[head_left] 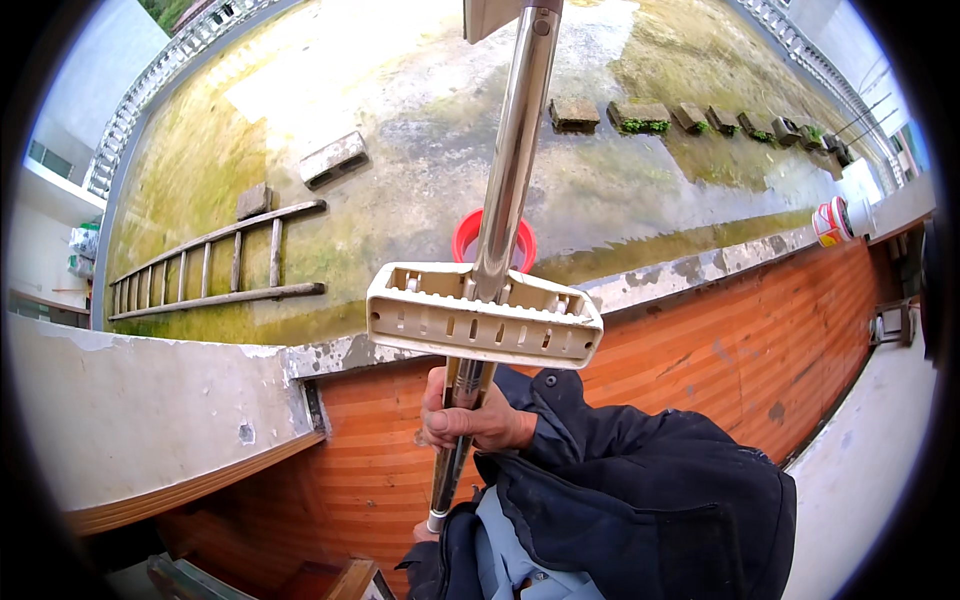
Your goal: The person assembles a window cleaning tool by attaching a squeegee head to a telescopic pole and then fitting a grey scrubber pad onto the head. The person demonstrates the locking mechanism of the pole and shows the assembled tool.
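Note:
A mop (515, 135) with a shiny metal pole slants up the middle of the head view. Its cream, slotted plastic head (485, 335) sits across the pole, ahead of my hands. Just below that head, my right hand (475, 418) is closed round the pole. My left hand (425, 532) is lower, at the white-ringed end of the pole; only a little of it shows beside the dark sleeve, and its fingers are mostly hidden. Behind the mop, partly covered by it, stands a red bucket (464, 237) on the wet concrete.
A low wall ledge (720, 262) separates the orange striped floor (720, 350) from the mossy concrete. On the concrete lie a wooden ladder (205, 270), a pale block (334, 160) and a row of blocks (640, 116). A white-and-red tub (832, 222) stands by the ledge.

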A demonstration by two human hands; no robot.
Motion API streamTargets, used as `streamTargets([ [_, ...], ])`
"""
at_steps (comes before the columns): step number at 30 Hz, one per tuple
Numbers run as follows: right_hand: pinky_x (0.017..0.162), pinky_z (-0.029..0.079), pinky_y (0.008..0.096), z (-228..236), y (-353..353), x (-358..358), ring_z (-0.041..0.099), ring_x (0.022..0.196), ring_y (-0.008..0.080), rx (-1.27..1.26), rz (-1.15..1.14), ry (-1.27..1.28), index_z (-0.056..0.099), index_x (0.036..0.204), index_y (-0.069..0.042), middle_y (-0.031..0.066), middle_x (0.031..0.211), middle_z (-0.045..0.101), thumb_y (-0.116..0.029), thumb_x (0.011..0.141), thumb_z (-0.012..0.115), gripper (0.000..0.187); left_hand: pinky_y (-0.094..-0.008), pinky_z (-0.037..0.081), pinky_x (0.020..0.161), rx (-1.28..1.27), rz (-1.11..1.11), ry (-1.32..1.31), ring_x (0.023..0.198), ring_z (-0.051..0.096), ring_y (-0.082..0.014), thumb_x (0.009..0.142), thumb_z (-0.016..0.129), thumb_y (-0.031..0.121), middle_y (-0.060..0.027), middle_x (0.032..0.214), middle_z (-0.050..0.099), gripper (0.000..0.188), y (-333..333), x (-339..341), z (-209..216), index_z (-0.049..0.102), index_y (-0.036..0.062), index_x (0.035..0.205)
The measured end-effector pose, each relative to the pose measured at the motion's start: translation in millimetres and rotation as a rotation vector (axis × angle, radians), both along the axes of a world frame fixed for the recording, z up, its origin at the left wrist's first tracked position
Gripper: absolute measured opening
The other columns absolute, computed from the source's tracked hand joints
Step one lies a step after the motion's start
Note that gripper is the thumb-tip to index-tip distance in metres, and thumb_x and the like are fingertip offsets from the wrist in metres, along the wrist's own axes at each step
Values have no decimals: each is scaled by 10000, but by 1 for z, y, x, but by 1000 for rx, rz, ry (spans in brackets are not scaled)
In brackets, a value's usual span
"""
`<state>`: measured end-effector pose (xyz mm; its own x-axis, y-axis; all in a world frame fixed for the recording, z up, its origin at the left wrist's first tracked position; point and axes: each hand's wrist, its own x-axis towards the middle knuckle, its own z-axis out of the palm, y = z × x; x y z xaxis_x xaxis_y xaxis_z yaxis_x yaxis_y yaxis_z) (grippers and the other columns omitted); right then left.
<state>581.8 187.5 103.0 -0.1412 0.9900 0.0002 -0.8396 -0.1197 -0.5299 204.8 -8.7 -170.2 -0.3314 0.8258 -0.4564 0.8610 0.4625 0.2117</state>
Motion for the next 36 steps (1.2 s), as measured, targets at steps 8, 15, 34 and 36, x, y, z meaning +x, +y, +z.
streamTargets([
  [8,563,466,365,7,0,5,508,545,149,-83,-77,-66,487,893,-49,57,651,521,-155,880,705,242,-443,529,691,4,0,-21,767,674,-333,641,833,308,-168,778,671,350,0,10,4,664,39,787],
  [15,493,462,279,6,-3,-15,527,531,121,-68,-236,-256,477,916,-43,42,630,524,-170,908,679,238,-438,528,685,4,-22,-23,760,672,-324,648,831,304,-166,770,669,345,10,12,7,665,36,788],
  [34,477,407,243,6,0,-3,494,543,75,2,-295,-321,546,829,-48,-14,607,496,-308,897,704,313,-422,524,668,6,-43,-28,740,665,-297,666,825,296,-159,747,662,334,13,25,7,669,28,792],
  [36,476,409,242,13,-4,0,502,545,79,0,-248,-228,544,855,-48,-6,619,505,-315,892,709,316,-420,523,666,4,-42,-20,738,664,-294,668,825,295,-158,744,662,333,13,28,6,669,27,792],
])
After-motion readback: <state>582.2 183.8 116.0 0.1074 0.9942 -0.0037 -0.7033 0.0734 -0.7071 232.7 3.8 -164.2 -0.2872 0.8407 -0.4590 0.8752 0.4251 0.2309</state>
